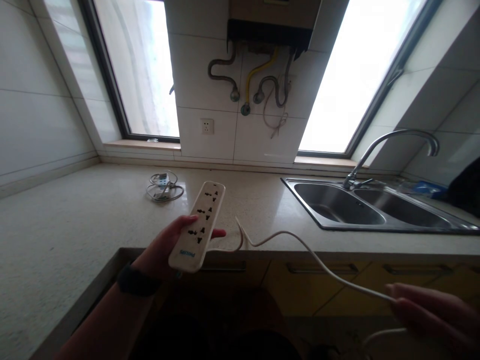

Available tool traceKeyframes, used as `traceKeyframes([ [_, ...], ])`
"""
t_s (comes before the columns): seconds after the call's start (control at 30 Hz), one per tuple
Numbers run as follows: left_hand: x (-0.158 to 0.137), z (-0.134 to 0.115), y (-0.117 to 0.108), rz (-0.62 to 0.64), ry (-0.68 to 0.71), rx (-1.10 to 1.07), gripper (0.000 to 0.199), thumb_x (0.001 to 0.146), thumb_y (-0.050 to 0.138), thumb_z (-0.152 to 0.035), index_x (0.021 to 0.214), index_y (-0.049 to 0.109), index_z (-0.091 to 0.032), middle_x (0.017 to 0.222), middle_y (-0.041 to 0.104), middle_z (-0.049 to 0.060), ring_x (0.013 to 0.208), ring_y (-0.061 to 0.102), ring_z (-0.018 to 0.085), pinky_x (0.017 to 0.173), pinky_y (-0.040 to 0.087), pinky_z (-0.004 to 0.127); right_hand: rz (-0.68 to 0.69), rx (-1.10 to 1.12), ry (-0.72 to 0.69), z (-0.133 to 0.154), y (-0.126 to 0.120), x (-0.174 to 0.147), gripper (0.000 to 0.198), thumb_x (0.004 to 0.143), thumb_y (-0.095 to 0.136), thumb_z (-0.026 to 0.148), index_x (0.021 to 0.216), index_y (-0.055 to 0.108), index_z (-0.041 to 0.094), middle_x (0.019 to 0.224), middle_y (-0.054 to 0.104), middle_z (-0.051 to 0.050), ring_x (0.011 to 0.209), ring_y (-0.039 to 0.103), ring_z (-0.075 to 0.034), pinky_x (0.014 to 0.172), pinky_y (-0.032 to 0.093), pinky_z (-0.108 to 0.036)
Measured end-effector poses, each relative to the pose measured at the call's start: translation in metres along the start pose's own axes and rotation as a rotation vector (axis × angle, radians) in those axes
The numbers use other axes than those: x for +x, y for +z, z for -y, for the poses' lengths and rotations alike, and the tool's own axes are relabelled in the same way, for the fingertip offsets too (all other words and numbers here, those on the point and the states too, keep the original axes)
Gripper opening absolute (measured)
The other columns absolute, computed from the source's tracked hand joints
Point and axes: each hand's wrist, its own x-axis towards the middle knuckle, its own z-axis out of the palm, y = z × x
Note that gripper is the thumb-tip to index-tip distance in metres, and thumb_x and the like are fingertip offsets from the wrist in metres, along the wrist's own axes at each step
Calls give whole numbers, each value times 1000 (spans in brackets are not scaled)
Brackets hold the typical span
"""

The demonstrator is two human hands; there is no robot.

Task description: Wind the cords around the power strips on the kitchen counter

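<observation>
A white power strip (204, 215) with several sockets is held up over the counter's front edge by my left hand (176, 237). My thumb lies on its face and a finger shows past its far side. From the strip a white cord (292, 234) loops over the counter edge and runs right to my right hand (431, 305). There the cord is pinched between thumb and fingers, and more of it hangs below. A dark band circles my left wrist.
On the counter (123, 215) lies a coiled cord with a small plug block (163, 187). A double steel sink (337, 202) with a tall faucet (393, 135) is at right. A wall outlet (207, 126) sits below pipes of a wall heater (273, 25). Yellow drawers (300, 285) face me.
</observation>
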Motion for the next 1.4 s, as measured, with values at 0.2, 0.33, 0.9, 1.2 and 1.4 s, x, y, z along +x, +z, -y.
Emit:
traceKeyframes([
  [0.2, -10, 1, 24, 185, 11, -120, 58, 93, 47, -48, 125, 56, -1, 107, 71, 21, 75, 73, 26, 73, 59, 40, 833, -206, 44, 48, 89, -10, 32, 82, 63, 51, 95, 72, 23, 92, 70, -5, 80, 65, -7, 73, 58, -16],
  [0.33, -13, 13, 48, 312, -107, -224, 69, 91, 45, -55, 122, 58, 5, 84, 72, 18, 76, 72, 24, 71, 60, 34, 585, 105, -279, 86, 157, -23, 46, 83, 65, 43, 126, 59, 27, 139, 54, -7, 132, 53, -13, 112, 52, -23],
  [0.9, -1, 49, 30, -36, 82, 132, 65, 93, 41, -68, 115, 60, -10, 96, 68, 15, 74, 66, 21, 57, 51, 27, 487, 126, -227, 114, 173, -47, 51, 91, 40, 59, 71, 55, 15, 65, 53, -3, 60, 36, -2, 59, 34, -14],
  [1.2, -5, 91, 29, 345, 334, 565, 96, 62, 90, -42, 143, 43, -26, 134, 57, 12, 119, 55, 31, 98, 44, 39, 529, 103, -272, 127, 160, -30, 50, 94, 40, 52, 65, 49, 13, 60, 53, 0, 55, 40, 1, 53, 31, -11],
  [1.4, 18, 144, 45, 348, 129, -157, 68, 82, 54, -75, 99, 73, -13, 93, 70, 15, 91, 68, 26, 87, 49, 36, 507, 204, -67, 119, 175, -33, 45, 93, 39, 55, 77, 52, 15, 69, 58, 0, 60, 45, -1, 57, 37, -11],
])
